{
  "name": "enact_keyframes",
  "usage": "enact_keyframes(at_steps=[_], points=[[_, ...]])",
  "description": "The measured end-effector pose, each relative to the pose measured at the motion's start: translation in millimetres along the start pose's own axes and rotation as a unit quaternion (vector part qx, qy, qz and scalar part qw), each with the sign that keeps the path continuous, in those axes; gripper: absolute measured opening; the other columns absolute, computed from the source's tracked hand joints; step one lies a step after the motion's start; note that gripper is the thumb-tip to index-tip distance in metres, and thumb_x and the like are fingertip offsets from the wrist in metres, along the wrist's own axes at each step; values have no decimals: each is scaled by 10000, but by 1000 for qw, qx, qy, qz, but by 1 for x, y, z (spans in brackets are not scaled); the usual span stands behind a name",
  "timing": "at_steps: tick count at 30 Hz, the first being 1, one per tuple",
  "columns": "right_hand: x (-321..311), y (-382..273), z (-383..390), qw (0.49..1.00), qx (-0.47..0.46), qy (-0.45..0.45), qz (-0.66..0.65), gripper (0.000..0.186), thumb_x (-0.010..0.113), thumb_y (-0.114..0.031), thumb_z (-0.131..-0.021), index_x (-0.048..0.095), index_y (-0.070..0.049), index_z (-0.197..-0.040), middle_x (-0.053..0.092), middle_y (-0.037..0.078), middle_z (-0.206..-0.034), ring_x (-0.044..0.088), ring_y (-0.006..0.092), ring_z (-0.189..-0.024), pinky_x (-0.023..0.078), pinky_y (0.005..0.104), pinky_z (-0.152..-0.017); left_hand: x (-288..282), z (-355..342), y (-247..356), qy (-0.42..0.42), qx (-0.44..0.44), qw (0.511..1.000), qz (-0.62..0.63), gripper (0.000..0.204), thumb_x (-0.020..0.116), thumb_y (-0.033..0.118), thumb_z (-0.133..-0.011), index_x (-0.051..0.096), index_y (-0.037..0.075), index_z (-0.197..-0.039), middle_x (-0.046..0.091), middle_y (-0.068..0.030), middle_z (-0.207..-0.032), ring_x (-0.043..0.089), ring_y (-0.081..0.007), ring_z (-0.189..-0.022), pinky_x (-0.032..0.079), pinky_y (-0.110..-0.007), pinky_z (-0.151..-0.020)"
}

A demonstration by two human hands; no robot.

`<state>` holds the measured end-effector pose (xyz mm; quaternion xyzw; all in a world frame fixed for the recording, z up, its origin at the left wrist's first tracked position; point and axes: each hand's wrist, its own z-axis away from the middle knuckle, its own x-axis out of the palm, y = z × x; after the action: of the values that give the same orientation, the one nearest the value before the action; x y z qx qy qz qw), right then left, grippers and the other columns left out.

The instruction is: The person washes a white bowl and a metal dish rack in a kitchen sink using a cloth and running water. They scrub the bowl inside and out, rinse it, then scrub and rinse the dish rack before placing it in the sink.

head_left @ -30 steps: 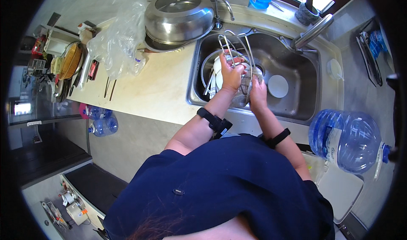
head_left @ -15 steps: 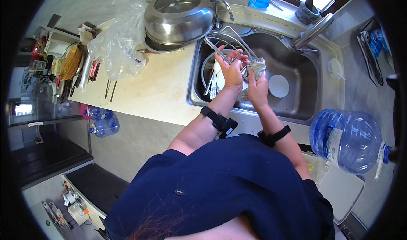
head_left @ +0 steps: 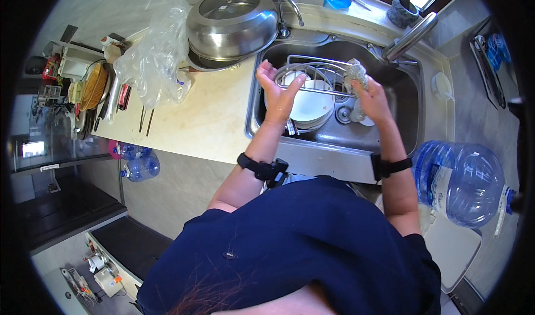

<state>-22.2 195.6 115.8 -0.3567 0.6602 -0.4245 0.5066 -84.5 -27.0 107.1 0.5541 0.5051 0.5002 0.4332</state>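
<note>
A steel wire rack is held up over the left part of the sink. My left hand grips its left end, the thumb on the near side and the fingers beyond it. My right hand is closed on a grey dishcloth, pressed against the rack's right end. Below the rack, white plates are stacked in the sink, partly hidden by the wires. A white dish shows in part beneath the cloth, beside the drain strainer.
The tap rises at the sink's back right. A steel lidded pot stands on the counter left of the sink, near a clear plastic bag and chopsticks. A large water bottle is at my right.
The rack has been lowered and turned to lie more level. My left hand has moved left, my right hand right with the cloth, so they are farther apart. More of the plates shows.
</note>
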Motion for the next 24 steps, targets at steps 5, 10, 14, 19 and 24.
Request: enact_keyframes(at_steps=[5,10,14,19,24], points=[[-39,-27,-25,968,-92,-162,168,211,624,-163,-900,625,9,-1022,645,148,-847,587,195,-726,478,318,-673,-4,-23,22,-261,157,873,-382,669,757,410,-714,501,86,-1240,554,-183,-1222,517,-353,-1144,412,-427,-970],[-28,-33,-45,946,-174,-181,205,233,638,-124,-876,613,27,-1051,632,204,-883,580,327,-735,484,351,-701,20,-27,17,-441,-146,855,-231,301,547,287,-952,548,34,-1116,610,-81,-786,610,-134,-712,513,-300,-628],[-4,-17,-43,991,-53,51,109,279,589,-247,-928,623,1,-1053,649,157,-878,589,234,-703,468,341,-645,24,-8,-3,-327,-213,904,-177,275,520,259,-965,537,35,-1124,576,-57,-801,549,-100,-639,507,-272,-543],[27,3,-34,979,194,52,-39,459,436,-364,-991,601,50,-1105,643,212,-1025,609,265,-922,460,391,-775,33,14,-18,-196,-96,935,-278,382,503,163,-901,481,-45,-1221,616,-266,-994,584,-418,-986,455,-454,-888],[58,8,-33,979,105,82,155,332,417,-223,-955,583,63,-966,596,299,-1038,583,470,-898,457,513,-773,48,28,-22,-141,-42,927,-345,444,482,101,-840,441,-61,-1251,565,-276,-1121,562,-420,-1030,455,-460,-902]])
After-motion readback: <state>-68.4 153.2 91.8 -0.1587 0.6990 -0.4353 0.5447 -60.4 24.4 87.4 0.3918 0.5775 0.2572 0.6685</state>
